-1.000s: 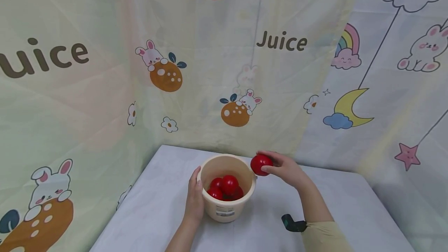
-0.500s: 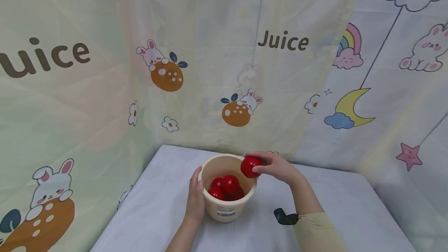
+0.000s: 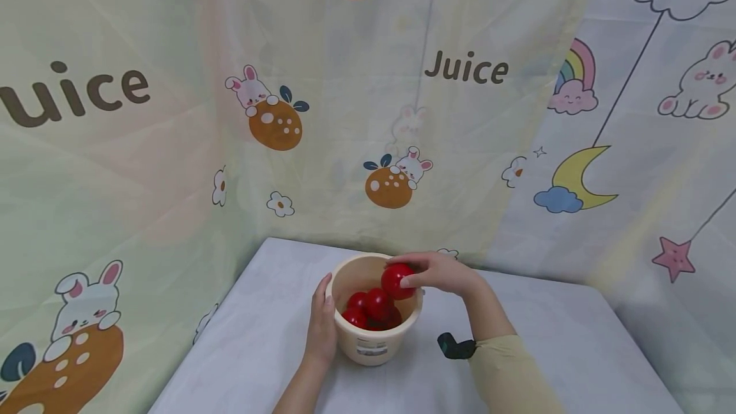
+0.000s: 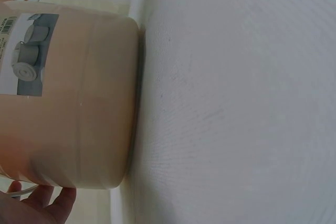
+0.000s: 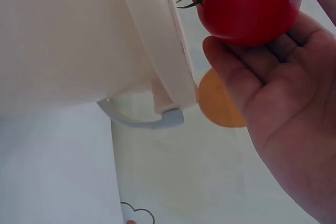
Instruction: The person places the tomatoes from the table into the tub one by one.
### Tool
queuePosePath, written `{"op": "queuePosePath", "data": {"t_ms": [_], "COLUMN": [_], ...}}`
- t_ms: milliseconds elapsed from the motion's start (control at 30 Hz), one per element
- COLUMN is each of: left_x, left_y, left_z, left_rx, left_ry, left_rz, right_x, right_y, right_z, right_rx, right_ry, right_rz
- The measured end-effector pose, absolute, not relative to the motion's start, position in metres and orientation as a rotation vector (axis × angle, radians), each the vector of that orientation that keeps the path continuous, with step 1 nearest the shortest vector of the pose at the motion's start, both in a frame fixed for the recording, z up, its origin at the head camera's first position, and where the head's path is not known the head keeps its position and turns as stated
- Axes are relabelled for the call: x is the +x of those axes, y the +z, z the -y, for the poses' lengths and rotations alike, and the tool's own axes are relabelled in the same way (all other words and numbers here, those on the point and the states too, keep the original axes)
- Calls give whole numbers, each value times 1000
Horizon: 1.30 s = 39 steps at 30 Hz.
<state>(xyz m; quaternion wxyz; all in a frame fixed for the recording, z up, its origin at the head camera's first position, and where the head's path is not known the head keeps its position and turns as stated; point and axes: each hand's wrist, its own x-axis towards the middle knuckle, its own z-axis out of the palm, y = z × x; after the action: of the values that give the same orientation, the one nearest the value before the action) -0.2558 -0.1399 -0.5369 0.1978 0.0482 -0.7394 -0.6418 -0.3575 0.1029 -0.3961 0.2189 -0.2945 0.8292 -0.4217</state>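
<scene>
A red tomato (image 3: 395,282) with a green stem, seen up close in the right wrist view, is gripped between the thumb and fingers of my right hand (image 3: 439,272). The hand holds it over the right side of the opening of a cream plastic bucket (image 3: 374,337). Several red tomatoes (image 3: 378,303) lie inside; the lower ones are partly hidden. Against the bucket's left wall rests my left hand (image 3: 322,331), its fingers extended along the outside. In the left wrist view, fingertips (image 4: 63,203) touch the bucket's side, below a printed label (image 4: 31,51).
The bucket stands on a table covered by a white cloth (image 3: 276,292). Printed curtains (image 3: 322,209) hang behind and on both sides. A grey handle (image 5: 157,123) hangs at the bucket's rim. A black strap-mounted device (image 3: 456,345) sits at the right wrist.
My right hand has moved left with the tomato, from beside the bucket's right rim to over its opening. The left hand and the bucket have stayed in place.
</scene>
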Motion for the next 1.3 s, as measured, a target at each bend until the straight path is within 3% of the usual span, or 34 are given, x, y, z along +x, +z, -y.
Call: {"op": "queuePosePath", "data": {"t_ms": [767, 1300], "left_x": [-255, -256], "left_y": [-535, -536], "left_z": [139, 139], "left_rx": [171, 149], "left_ry": [-1791, -1787], "left_rz": [2096, 2078], "right_x": [-353, -334], "right_y": [-410, -422], "right_z": [-59, -93], "right_rx": [-897, -825], "right_ry": [-833, -1089], "right_rz": [-2384, -2539]}}
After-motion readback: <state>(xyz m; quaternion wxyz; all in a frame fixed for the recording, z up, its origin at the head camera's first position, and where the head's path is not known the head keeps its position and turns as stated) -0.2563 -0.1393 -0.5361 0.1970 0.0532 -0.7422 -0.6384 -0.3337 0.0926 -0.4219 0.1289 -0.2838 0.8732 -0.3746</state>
